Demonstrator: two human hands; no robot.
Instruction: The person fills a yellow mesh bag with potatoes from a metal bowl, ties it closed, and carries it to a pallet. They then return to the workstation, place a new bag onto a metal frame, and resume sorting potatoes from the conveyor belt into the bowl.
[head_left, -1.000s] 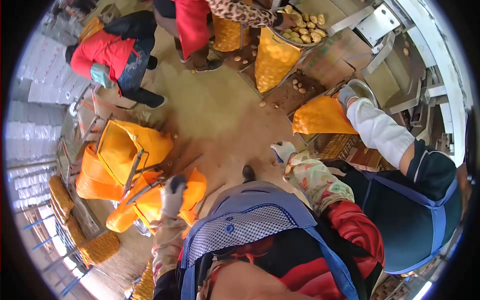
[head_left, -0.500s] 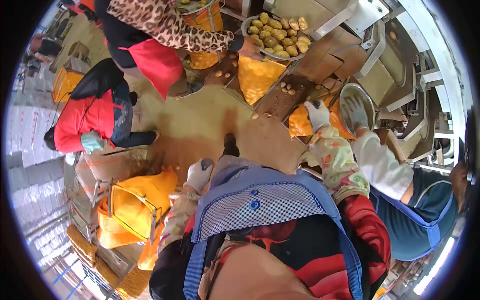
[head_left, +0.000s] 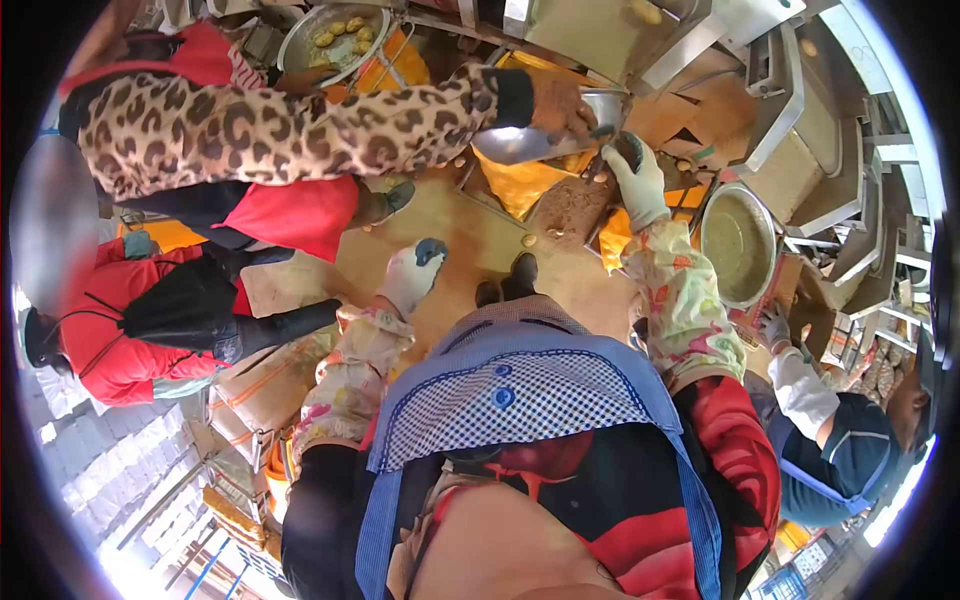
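Observation:
My right hand (head_left: 637,182), in a white glove with dark fingertips, reaches forward with thumb and fingers apart. Its fingertips are right by the edge of a metal bowl (head_left: 530,145), which a co-worker's hand (head_left: 562,105) grips and tilts. Potatoes show at the bowl's lower edge, above an orange mesh bag (head_left: 518,185). Just below my right hand is another orange bag (head_left: 614,240), partly hidden by my sleeve. On the other side my left hand (head_left: 410,280), gloved the same way, hangs over the floor with loosely bent fingers and nothing visible in them.
A wide metal basin (head_left: 740,245) stands to the right, with another person's gloved hand (head_left: 774,328) below it. At the upper left is a bowl of potatoes (head_left: 345,42). A person in a red top (head_left: 150,320) bends at the left. Metal chutes (head_left: 790,130) line the right side.
My right hand has moved forward from the orange bag to the co-worker's bowl; my left hand has risen forward. The potato-filled bowl is now tilted. The right-hand worker's hand has left the basin.

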